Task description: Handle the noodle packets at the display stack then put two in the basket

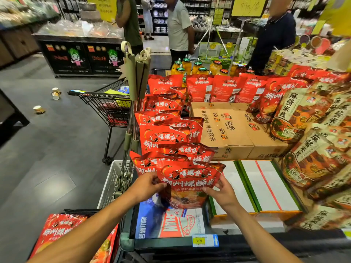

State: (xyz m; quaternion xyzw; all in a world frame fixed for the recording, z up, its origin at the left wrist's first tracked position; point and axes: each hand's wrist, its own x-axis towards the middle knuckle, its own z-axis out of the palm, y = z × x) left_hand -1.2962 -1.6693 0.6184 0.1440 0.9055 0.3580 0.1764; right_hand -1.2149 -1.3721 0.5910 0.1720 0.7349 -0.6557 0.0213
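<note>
Two bare hands are seen on one glossy red noodle pouch with white lettering [187,184], held upright at the near end of a leaning row of like red pouches [167,133] on the display bench [228,242]. Its lower part is blurred, and the white-and-blue printed box [171,223] beneath it is partly covered. At the lower left, a further red pouch [62,230] is cut off by the picture's edge. The left hand [146,186] is clamped on the pouch's left edge, thumb in front; its fingers behind are hidden. The right hand [222,190] is curled on the right edge, fingertips pinching the film. Just left of the row, a white plastic basket [112,179] and olive-handled tongs [131,141] are crowded close. To the right, flat white green-edged cartons [266,186] lie low, with brown cardboard boxes [233,130] behind.
</note>
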